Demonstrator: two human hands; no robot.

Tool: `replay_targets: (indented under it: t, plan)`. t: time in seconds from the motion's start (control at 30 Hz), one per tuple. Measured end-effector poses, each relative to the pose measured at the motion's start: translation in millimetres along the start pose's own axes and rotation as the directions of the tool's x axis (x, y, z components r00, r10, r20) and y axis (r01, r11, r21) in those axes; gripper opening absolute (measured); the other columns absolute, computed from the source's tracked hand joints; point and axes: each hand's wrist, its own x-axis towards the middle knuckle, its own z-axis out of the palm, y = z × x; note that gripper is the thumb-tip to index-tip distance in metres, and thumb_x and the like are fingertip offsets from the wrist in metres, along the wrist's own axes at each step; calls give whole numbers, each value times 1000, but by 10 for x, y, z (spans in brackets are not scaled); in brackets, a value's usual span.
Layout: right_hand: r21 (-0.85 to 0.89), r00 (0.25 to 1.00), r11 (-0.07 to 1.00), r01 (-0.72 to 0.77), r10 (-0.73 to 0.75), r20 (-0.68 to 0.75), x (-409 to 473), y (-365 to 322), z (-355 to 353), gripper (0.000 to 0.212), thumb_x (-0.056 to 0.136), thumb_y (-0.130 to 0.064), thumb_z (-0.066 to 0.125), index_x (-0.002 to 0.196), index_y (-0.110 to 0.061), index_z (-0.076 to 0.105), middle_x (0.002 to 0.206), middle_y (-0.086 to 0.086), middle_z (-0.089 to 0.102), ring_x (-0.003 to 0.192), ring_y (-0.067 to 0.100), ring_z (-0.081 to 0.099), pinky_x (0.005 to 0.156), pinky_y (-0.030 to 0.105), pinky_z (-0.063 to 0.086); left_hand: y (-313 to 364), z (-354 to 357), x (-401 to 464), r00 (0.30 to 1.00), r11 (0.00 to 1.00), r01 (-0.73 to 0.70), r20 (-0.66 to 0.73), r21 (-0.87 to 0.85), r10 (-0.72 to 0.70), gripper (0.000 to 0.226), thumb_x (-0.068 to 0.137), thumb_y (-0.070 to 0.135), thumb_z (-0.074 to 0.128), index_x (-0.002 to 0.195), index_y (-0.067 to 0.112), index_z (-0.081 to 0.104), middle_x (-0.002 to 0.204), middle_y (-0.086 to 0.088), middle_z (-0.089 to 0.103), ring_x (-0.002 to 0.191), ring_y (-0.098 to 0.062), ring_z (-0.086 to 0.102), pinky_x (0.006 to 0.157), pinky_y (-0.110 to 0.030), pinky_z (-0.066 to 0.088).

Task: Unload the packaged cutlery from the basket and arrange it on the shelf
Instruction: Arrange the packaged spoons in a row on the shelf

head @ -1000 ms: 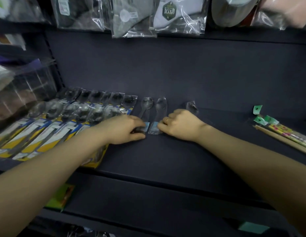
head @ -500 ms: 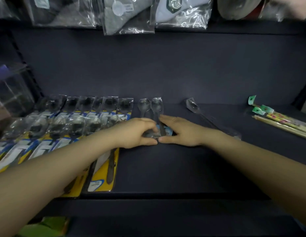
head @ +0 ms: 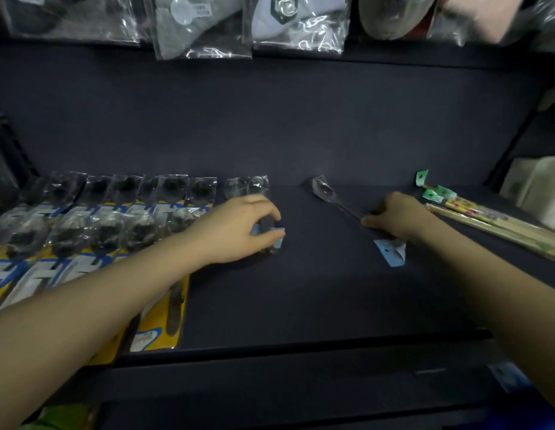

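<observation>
Right under the curled fingers of the left hand (head: 239, 226) lie two clear-wrapped spoons (head: 247, 187), side by side and touching, their bowls showing just beyond the knuckles toward the back of the dark shelf (head: 301, 299) and their pale blue header cards poking out at the fingertips; the thumb and fingers close round the handle ends of the pair, gripping them against the shelf surface. Well apart to that hand's right, the right hand (head: 394, 217) is bent over a third packaged spoon (head: 324, 191), which lies at a slant with its bowl pointing away to the back left of the hand and its blue card sticking out just near the wrist; the fingers curl down on the middle of the handle and pinch it. Just beside the left hand, on its outer side, runs a row of carded cutlery packs (head: 121, 212) in yellow, blue and white, overlapping in two tiers, with the left forearm crossing over the nearer ones. Beyond the right hand, near its outer side, lie packaged chopsticks (head: 487, 220) with green tabs at their far ends, angled across the shelf. Above both hands, along the top edge, hang clear plastic bags of fabric goods (head: 201, 23), glinting; what they hold is too blurred to name.
</observation>
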Motion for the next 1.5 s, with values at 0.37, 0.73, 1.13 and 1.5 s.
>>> replay_targets:
  t: [0.37,0.73,1.13,1.5]
  plan:
    - [511,929,858,46,-225,295,-206,-93,-134,28,87,-13,53,60,-15,45,48,-1,42,31,6,33,35,13,18,766,235,219,993,975,102,-32,-199,-111,16,86,25,59,97,17,66,94,1,67,79,-5,57,79,-22,46]
    - [960,922,255,115,-388,-7,-518,-68,-9,18,91,-12,54,73,-16,56,58,-4,59,49,7,50,50,24,33,1340,488,185,829,307,307,94,-901,-552,9,87,16,60,82,12,66,81,-3,73,72,-11,68,75,-25,53]
    - [965,895,258,-40,-420,149,-642,35,-128,18,91,-7,53,73,-10,57,50,-7,65,36,-1,46,30,11,29,1521,555,18,918,489,209,-2,-847,-396,8,79,4,65,85,9,67,79,0,74,76,-10,66,70,-17,53]
    - [956,847,198,-215,-450,284,-648,31,-102,30,88,-5,56,60,-5,70,61,7,68,64,15,49,45,13,37,1468,584,-2,851,938,103,-460,-330,-255,29,73,31,71,90,32,47,79,12,61,79,-3,58,76,-15,42]
